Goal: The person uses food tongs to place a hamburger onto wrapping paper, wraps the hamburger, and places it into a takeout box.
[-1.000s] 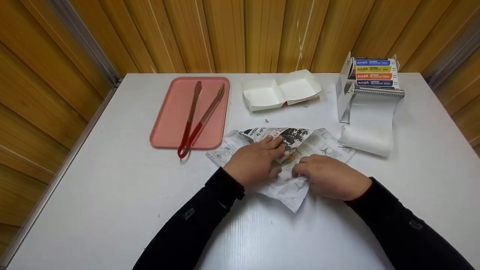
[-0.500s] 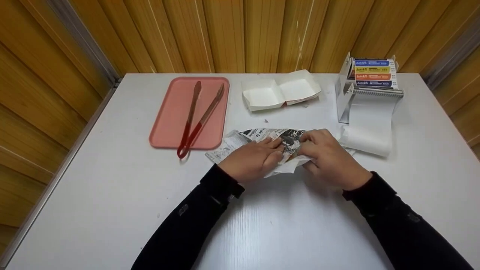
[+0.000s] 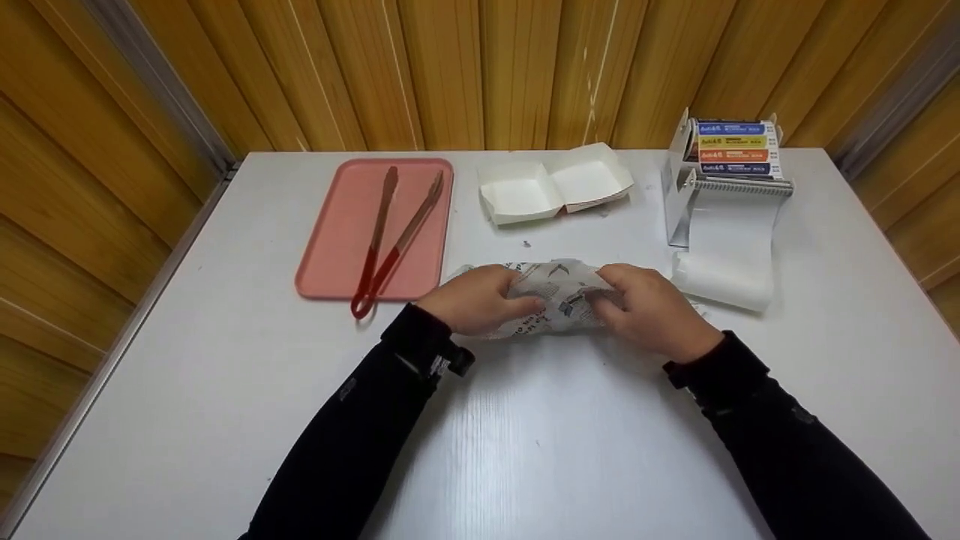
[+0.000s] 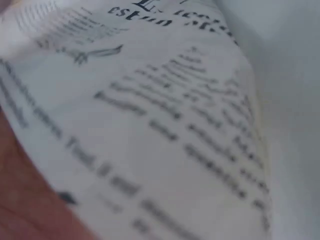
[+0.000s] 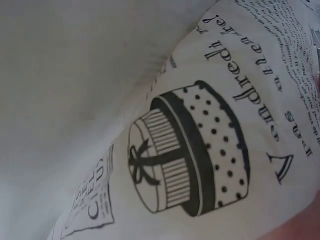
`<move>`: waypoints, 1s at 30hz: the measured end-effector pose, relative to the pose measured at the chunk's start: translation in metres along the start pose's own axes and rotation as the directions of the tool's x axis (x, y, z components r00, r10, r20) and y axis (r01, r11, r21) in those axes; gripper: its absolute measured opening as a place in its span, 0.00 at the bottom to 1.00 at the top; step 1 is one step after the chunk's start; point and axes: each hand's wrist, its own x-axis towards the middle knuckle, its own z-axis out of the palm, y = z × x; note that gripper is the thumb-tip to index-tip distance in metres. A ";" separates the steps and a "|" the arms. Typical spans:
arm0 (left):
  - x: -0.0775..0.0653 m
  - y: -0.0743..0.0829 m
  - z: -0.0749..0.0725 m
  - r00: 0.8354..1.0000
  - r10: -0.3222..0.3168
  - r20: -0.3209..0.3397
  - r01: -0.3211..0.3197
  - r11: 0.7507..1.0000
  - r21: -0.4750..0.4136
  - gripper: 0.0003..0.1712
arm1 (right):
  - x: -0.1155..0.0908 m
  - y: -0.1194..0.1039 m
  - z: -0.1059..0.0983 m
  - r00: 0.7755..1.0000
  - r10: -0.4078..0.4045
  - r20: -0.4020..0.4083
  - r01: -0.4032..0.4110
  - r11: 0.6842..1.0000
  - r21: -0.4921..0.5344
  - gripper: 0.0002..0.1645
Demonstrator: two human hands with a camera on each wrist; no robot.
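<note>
A bundle of newsprint-patterned wrapping paper (image 3: 562, 300) is between my hands at the middle of the white table, its near flap folded up. My left hand (image 3: 476, 301) holds the left end, thumb over the near side and the other fingers mostly hidden behind. On the right end my right hand (image 3: 654, 311) grips in the same way, thumb and fingertips at the paper's top. Black lettering on the paper (image 4: 165, 120) fills the left wrist view. A printed cake drawing shows on the paper (image 5: 190, 150) in the right wrist view. What lies inside is covered.
A pink tray (image 3: 330, 251) at the back left bears red-handled tongs (image 3: 385, 266). Behind the bundle sits an opened white paper box (image 3: 555, 184). At the back right stands a dispenser (image 3: 679, 195) with colourful boxes (image 3: 733, 150) and a white roll (image 3: 724, 281).
The near flap has been folded up and over, covering the dark print and orange bit. My right hand went from the near flap to the bundle's right end; my left hand shifted leftward.
</note>
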 end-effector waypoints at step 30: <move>0.028 0.014 -0.002 0.931 -0.170 -0.323 0.202 0.977 0.068 0.43 | 0.006 -0.006 0.017 0.995 -0.097 0.000 0.093 0.951 -0.294 0.25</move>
